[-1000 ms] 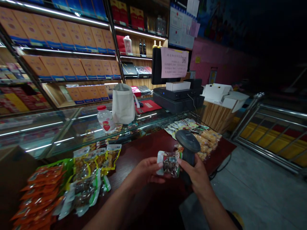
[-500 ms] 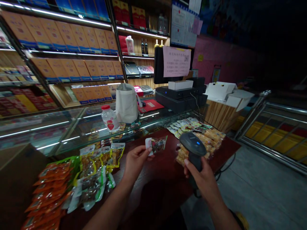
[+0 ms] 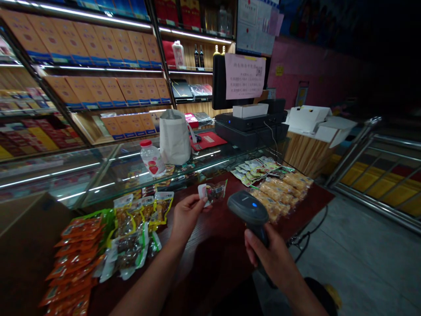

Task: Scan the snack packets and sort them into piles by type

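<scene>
Snack packet [image 3: 215, 192], small and clear with a white end, held above the dark red table [image 3: 215, 226]; our left hand [image 3: 187, 219] has its grip pinched on the white end, thumb uppermost; our right hand [image 3: 268, 248] has its grip wrapped around the handle of a dark scanner [image 3: 246, 208], a blue light showing on its head, which sits near the packet; right of the scanner we note golden-brown packs [image 3: 286, 191] in rows, green-and-white packets [image 3: 255, 169] just behind them; at left, orange packets [image 3: 74, 259] overlap in a stack beside green-edged packets [image 3: 126, 252] and yellow-edged packets [image 3: 161, 210]; farther back, on a glass case [image 3: 110, 173], we see a red-capped bottle [image 3: 151, 159] and a white bag [image 3: 174, 139].
</scene>
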Demonstrator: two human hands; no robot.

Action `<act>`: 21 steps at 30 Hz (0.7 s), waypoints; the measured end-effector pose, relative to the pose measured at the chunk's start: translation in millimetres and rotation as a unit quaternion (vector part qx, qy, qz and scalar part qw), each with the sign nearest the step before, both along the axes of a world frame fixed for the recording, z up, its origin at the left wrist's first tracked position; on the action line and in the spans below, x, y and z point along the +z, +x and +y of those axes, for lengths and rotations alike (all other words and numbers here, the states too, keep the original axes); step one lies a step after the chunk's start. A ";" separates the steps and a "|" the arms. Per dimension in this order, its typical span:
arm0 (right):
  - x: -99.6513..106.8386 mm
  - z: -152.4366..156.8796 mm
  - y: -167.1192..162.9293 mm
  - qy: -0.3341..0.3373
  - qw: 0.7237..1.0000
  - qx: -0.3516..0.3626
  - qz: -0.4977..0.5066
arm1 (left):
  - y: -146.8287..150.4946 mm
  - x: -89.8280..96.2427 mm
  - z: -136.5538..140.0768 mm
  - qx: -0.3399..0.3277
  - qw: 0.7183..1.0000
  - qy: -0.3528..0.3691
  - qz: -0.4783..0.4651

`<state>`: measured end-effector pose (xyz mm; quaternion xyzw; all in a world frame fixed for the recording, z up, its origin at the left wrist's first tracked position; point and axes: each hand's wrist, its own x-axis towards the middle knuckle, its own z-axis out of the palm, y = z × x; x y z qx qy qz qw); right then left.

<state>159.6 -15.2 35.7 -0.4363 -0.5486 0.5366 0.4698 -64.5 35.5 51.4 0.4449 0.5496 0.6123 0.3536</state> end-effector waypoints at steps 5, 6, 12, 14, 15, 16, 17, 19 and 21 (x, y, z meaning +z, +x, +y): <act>2.7 -3.2 1.9 0.001 1.000 0.006 -0.019 | 2.0 -0.1 -1.4 0.005 0.999 -0.008 0.038; 3.0 -3.6 2.1 0.004 1.000 0.003 -0.025 | 2.0 -0.1 -1.7 0.006 0.999 -0.011 0.051; 3.3 -6.3 3.8 0.017 0.999 -0.010 -0.038 | 3.8 -1.0 -1.9 -0.004 1.000 -0.005 0.026; 2.0 -8.2 5.8 0.014 0.999 -0.013 -0.044 | 5.3 -0.4 -1.8 -0.006 1.000 0.003 0.007; 0.6 -9.1 7.4 0.010 0.999 -0.014 -0.048 | 5.4 0.6 -2.1 -0.006 1.000 0.004 0.003; -1.2 -9.7 9.5 0.006 0.998 -0.016 -0.052 | 4.3 2.1 -2.7 -0.004 1.000 0.004 0.002; -3.5 -9.9 12.1 0.003 0.998 -0.015 -0.057 | 1.8 4.1 -4.0 -0.001 1.000 0.002 0.004; -9.2 -8.9 18.2 0.002 0.998 -0.010 -0.070 | -8.6 8.5 -10.2 0.016 1.000 -0.010 0.009; -14.9 -6.6 24.7 0.004 0.996 0.003 -0.084 | -26.9 12.2 -23.6 0.052 0.998 -0.032 0.010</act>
